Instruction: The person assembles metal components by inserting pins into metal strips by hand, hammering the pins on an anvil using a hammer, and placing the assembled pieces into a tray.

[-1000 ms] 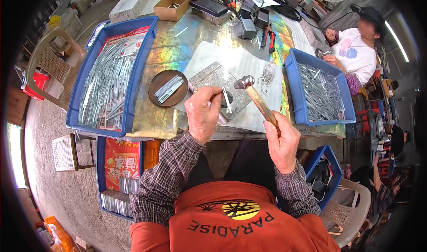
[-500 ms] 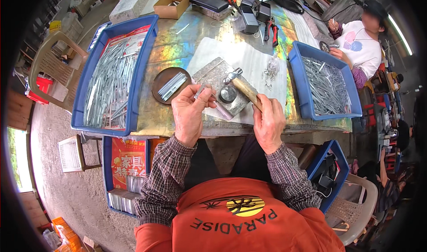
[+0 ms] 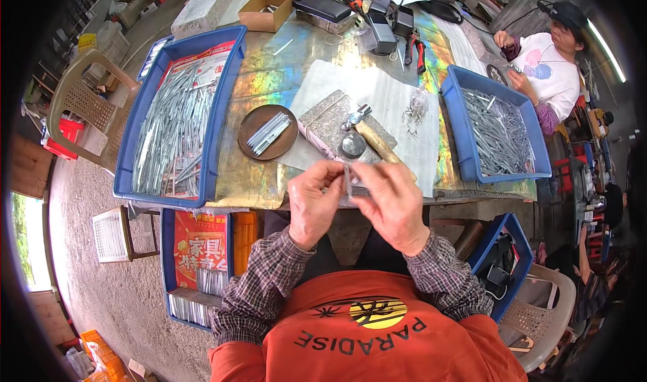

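Observation:
In front of my body, at the table's near edge, my left hand (image 3: 315, 200) pinches a short thin metal strip (image 3: 348, 180) between thumb and fingers. My right hand (image 3: 396, 207) meets it from the other side, fingers and thumb closed about the strip, slightly blurred. Just beyond lies a hammer (image 3: 376, 143) with a wooden handle, its head on a grey stone slab (image 3: 325, 114). A round dark metal block (image 3: 352, 145) sits on the slab beside the hammer. Left of it, a brown round dish (image 3: 253, 116) carries several thin metal strips (image 3: 269, 134).
A blue tray (image 3: 232, 92) full of metal strips stands at left, another blue tray (image 3: 453, 122) at right. Pliers (image 3: 420, 53), a cardboard box (image 3: 264, 19) and cables lie at the back. A co-worker (image 3: 549, 69) sits at far right.
My right hand has let go of the hammer, which now lies on the slab, and moved left to the strip. My left hand has come nearer my body and rightward.

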A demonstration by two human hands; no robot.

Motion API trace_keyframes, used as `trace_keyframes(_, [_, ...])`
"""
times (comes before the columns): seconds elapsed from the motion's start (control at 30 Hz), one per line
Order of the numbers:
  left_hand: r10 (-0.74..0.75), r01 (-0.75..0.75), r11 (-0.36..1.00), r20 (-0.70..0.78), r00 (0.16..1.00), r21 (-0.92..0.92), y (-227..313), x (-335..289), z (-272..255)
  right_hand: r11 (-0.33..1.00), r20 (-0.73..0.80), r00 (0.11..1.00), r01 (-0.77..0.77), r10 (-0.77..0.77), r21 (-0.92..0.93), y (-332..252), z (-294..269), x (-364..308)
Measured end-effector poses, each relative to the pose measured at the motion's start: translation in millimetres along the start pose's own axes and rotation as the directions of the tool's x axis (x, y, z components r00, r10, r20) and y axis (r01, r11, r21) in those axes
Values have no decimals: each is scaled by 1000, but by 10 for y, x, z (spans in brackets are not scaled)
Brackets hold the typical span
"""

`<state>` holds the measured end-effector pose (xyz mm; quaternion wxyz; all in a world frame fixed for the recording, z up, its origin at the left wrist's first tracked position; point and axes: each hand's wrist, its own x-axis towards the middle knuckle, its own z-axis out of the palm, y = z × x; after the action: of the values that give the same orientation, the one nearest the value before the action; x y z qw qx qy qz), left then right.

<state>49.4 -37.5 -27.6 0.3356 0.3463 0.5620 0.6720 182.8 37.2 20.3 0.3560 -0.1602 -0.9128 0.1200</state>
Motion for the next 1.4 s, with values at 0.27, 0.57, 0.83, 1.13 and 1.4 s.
trace_keyframes(0.27, [100, -101, 994, 22, 995, 50, 58, -101, 9, 979, -67, 998, 24, -10, 203, -68, 144, -26])
trace_keyframes(0.57, [329, -384, 829, 200, 923, 407, 130, -143, -151, 671, 272, 864, -501, 423, 546, -76, 73, 4])
trace_keyframes(0.83, [385, -458, 744, 249, 889, 487, 112, -103, -410, 495, 350, 803, -579, 482, 648, -103, 170, -88])
trace_keyframes(1.13, [458, -219, 308, 58, 887, 926, -170, 440, -974, 553, 398, 771, -634, 496, 540, -9, 157, -260])
trace_keyframes(1.4, [526, -224, 164, 106, 844, 961, -367, 686, -1074, 654, 395, 807, -588, 439, 475, -37, 200, -260])
